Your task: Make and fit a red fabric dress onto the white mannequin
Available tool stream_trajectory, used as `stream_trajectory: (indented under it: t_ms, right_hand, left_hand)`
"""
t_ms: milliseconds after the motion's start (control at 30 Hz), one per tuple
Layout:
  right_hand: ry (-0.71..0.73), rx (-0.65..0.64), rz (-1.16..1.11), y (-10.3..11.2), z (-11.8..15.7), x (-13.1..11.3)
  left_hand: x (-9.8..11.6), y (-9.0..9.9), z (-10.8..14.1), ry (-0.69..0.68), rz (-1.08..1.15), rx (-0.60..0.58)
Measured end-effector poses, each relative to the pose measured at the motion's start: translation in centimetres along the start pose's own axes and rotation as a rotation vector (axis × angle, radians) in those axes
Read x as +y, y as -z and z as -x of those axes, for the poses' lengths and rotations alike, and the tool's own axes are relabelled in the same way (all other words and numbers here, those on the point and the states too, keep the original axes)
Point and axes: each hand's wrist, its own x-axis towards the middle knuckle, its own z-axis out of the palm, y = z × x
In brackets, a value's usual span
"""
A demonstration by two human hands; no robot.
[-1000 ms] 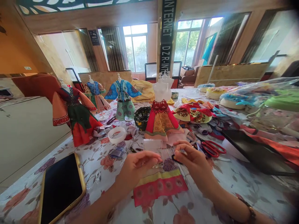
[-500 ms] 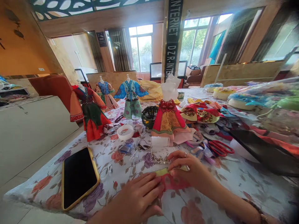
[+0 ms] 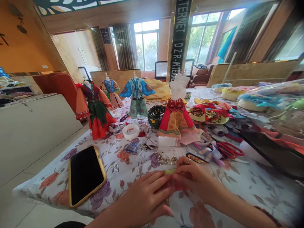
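Both at the cloth strip [image 3: 170,171] now: left hand [image 3: 147,197] and right hand [image 3: 197,178], fingertips nearly meeting over it. A second ago the strip lay flat in full view, yellow-green band along one edge, pink below, with the hands raised apart; half a second ago both had come down to it. Now only a bit of the band and a blurred patch of pink show between the fingers.

Left: palm down, fingers half extended and loosely bent, laid across the near side of the strip. Right: more curled, fingers drawn in toward the thumb at the strip's other end. Whether either pinches the fabric, cannot tell; fingers cover the contact and blur there. Judgement: attention has passed from the bead box to handling the fabric itself; any fold made is hidden.

Strip's place: on the table [image 3: 128,180], just this side of the clear bead box [image 3: 167,142], lid tipped back, small metallic beads [image 3: 167,156] inside. Left hand now clear of the box. Dark patterned piece [image 3: 196,158] uncovered just beyond the right hand; red-handled scissors [image 3: 230,150] farther right, untouched. Behind the box, dress form in a red skirt [image 3: 177,118], standing upright.
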Motion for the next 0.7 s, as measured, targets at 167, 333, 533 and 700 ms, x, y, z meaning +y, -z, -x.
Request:
stream_trajectory:
  t_ms: [167, 333, 533, 700]
  right_hand:
    - [0.018, 0.021, 0.079, -0.7, 0.2, -0.4]
    - [0.102, 0.056, 0.173, -1.1, 0.5, -0.5]
    - [0.203, 0.111, 0.2, -1.7, 0.6, 0.1]
    - [0.219, 0.112, 0.228, -1.8, 0.5, 0.5]
  left_hand:
    - [-0.2, -0.7, 0.2, 0.023, 0.009, -0.009]
    - [-0.3, -1.0, 0.3, 0.04, 0.026, -0.027]
    - [-0.2, -1.0, 0.3, 0.048, 0.058, -0.032]
    - [-0.3, -1.0, 0.3, 0.047, 0.064, -0.033]
